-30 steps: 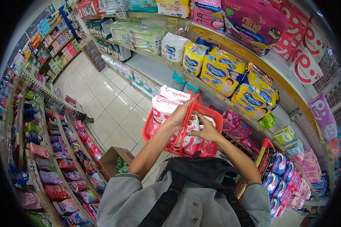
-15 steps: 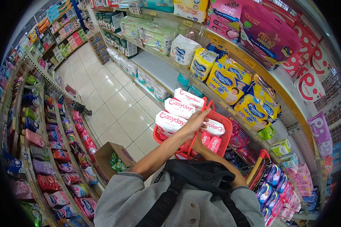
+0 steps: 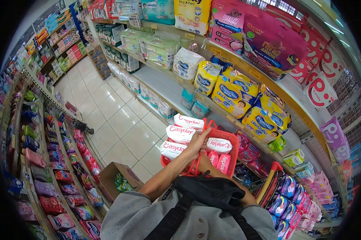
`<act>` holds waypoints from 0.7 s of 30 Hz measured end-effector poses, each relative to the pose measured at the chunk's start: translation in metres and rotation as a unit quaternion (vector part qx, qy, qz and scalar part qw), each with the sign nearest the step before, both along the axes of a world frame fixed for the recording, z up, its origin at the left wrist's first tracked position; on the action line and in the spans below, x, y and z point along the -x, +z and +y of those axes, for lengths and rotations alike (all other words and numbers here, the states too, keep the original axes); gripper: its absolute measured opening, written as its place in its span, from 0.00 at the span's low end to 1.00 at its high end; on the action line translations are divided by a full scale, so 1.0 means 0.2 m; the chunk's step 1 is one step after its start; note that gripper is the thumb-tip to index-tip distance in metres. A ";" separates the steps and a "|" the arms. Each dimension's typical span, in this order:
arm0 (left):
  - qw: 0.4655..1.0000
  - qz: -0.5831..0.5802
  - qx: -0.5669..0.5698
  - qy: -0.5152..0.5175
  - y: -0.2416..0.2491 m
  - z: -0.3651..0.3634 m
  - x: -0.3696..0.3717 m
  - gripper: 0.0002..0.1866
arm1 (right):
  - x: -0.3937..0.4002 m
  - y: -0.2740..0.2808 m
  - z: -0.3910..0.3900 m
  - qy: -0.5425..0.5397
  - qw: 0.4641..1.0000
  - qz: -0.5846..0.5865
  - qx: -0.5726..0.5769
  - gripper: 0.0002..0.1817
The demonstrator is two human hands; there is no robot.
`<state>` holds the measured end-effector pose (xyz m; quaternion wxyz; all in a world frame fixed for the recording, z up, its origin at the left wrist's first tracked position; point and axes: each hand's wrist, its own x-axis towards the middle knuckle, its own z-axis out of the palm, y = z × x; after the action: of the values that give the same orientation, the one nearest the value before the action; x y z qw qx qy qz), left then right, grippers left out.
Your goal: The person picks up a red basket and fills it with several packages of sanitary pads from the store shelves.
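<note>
A red shopping basket (image 3: 233,140) hangs in front of my body, with white packs of Easyday (image 3: 180,134) heaped on its left side. Another white Easyday pack (image 3: 219,145) rests in its right part, above smaller red packs (image 3: 223,163). My left hand (image 3: 199,141) is closed around the red basket handle (image 3: 206,125) near the top. Lower down and closer to my chest, my right hand (image 3: 205,163) is closed at the handle too, its fingers partly hidden by my left wrist and the handle bars.
Shelves to the right carry yellow diaper packs (image 3: 234,96) and pink pouches (image 3: 274,46). On the left, a long shelf holds small colourful packs (image 3: 52,194). An open cardboard box (image 3: 108,180) with green packets stands on the tiled floor (image 3: 112,134). A red-and-yellow bar (image 3: 268,182) is near my right arm.
My view has tilted slightly upward. The basket and both hands sit lower in view and a little to the left, and both hands stay on the handle.
</note>
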<state>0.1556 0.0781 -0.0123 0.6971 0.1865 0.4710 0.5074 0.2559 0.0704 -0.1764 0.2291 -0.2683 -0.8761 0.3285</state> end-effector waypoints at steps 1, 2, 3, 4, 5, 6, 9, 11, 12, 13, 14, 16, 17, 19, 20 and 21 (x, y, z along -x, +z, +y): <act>1.000 -0.027 0.011 0.001 -0.01 0.00 0.00 0.21 | 0.00 -0.02 -0.01 0.013 1.000 0.002 0.012 0.25; 1.000 -0.027 0.010 0.002 -0.02 0.02 0.01 0.21 | -0.01 -0.04 -0.02 0.027 0.999 0.002 0.027 0.24; 0.999 -0.040 0.017 -0.003 -0.02 0.02 0.01 0.20 | 0.02 -0.05 -0.02 0.044 0.998 0.001 0.043 0.24; 0.998 -0.054 0.024 -0.007 -0.03 0.02 0.01 0.20 | 0.02 -0.07 -0.04 0.061 0.996 -0.002 0.061 0.24; 0.998 -0.057 0.026 -0.001 -0.04 0.03 0.00 0.20 | 0.01 -0.08 -0.05 0.080 0.994 -0.004 0.078 0.24; 0.998 -0.057 0.028 0.001 -0.05 0.03 -0.02 0.20 | 0.02 -0.09 -0.05 0.099 0.990 -0.006 0.097 0.23; 0.998 -0.057 0.033 0.012 -0.06 0.00 -0.02 0.20 | 0.04 -0.15 -0.08 0.143 0.978 -0.003 0.150 0.22; 0.998 -0.058 0.032 0.022 -0.04 0.00 -0.02 0.19 | 0.09 -0.21 -0.16 0.160 0.971 -0.001 0.177 0.22; 0.998 -0.059 0.027 0.010 -0.04 0.00 0.00 0.19 | 0.11 -0.24 -0.19 0.161 0.969 -0.001 0.186 0.21; 0.998 -0.063 0.024 0.015 -0.05 -0.01 0.01 0.18 | 0.11 -0.26 -0.19 0.155 0.969 -0.002 0.192 0.21; 0.998 -0.067 0.018 0.013 -0.06 0.00 0.02 0.16 | 0.08 -0.28 -0.17 0.142 0.971 -0.001 0.195 0.21; 0.996 -0.082 0.031 0.031 -0.13 0.01 0.04 0.14 | -0.03 -0.26 -0.06 0.108 0.974 0.004 0.197 0.20; 0.994 -0.094 0.041 0.030 -0.10 0.01 0.05 0.14 | -0.09 -0.24 0.01 0.094 0.975 0.011 0.199 0.20; 0.990 -0.110 0.078 0.036 -0.08 -0.01 0.08 0.15 | -0.13 -0.02 -0.02 0.042 0.975 -0.037 0.214 0.20; 0.987 -0.115 0.103 0.043 -0.09 -0.01 0.10 0.15 | -0.13 0.08 -0.02 0.015 0.966 -0.090 0.243 0.19; 0.987 -0.116 0.104 0.046 -0.12 -0.02 0.12 0.16 | -0.14 0.06 0.00 0.004 0.968 -0.082 0.236 0.19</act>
<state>0.1324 0.0734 -0.0356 0.7385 0.0311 0.4450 0.5056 0.2847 0.0696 -0.1640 0.0856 -0.3377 -0.7907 0.5034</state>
